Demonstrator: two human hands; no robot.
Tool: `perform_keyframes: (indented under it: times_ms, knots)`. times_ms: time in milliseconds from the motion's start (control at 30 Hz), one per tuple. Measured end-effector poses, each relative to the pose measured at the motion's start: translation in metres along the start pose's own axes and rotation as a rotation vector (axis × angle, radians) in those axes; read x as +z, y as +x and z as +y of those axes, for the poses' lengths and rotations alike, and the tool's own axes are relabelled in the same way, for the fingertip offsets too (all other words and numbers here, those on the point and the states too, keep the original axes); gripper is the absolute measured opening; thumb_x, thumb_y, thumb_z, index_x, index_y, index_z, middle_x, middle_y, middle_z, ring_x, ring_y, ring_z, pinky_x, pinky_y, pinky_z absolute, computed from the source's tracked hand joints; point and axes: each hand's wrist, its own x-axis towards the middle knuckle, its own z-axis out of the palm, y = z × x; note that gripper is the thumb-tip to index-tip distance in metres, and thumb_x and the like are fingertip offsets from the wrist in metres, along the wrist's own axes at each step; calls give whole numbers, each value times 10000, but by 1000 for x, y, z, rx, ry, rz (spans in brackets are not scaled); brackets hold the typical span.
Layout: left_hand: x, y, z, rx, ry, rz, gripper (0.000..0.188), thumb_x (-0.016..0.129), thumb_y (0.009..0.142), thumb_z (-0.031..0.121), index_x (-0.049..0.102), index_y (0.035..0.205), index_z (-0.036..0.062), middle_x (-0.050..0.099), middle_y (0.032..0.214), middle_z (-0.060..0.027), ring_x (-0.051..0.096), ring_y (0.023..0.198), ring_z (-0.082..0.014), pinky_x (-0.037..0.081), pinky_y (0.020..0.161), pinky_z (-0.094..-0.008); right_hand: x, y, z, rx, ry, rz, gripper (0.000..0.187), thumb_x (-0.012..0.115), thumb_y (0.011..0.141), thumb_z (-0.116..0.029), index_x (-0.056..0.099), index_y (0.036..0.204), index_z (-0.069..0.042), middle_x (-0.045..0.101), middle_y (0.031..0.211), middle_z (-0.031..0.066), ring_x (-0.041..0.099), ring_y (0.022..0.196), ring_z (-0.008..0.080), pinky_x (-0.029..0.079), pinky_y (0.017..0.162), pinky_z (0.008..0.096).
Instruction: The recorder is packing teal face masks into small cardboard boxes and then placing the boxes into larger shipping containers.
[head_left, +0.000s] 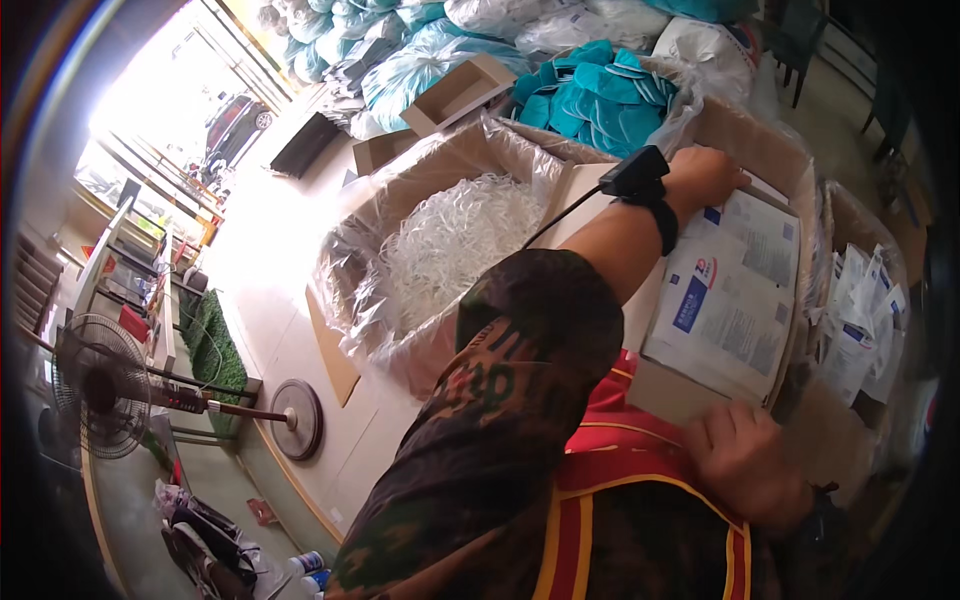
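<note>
My left arm, in a camouflage sleeve, reaches across to the far side of a cardboard carton (670,395). At its far end my left hand (705,178) is closed, its fingertips by the edge of the flat white printed packets (725,300). These packets lie in two groups, with blue and grey print. What the fingertips pinch, if anything, is hidden. A black device (635,173) is strapped on my left wrist. Close to my body, my right hand (750,455) is curled near the carton's front edge, slightly blurred, its grip hidden.
Left of the carton, a plastic-lined box (350,300) holds white strips (460,240). Behind it are teal pads (595,100) and filled bags (430,75). Another box at right has loose white packets (862,320). A standing fan (100,385) is at far left.
</note>
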Motion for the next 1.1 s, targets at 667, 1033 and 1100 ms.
perform_keyframes:
  times_ms: [667,1033,1100]
  knots:
    - [9,-10,6,-66,-125,37,323,497,930,408,697,1022,171,688,983,-70,655,942,-277,503,764,-409,60,-2,4,175,549,24,510,775,647,-210,535,1057,-23,540,949,160,538,899,345,453,781,434]
    - [4,-25,13,-101,-140,85,313,524,907,404,699,993,158,693,891,-63,668,854,-279,503,722,-410,97,6,5,81,382,9,203,653,716,-151,500,829,-81,499,764,97,541,730,307,445,614,418]
    - [7,-30,10,-45,-108,130,289,535,906,388,702,967,159,692,887,-69,669,846,-278,506,699,-405,92,5,3,92,400,31,197,644,712,-161,491,807,-82,504,778,99,543,732,304,451,608,415]
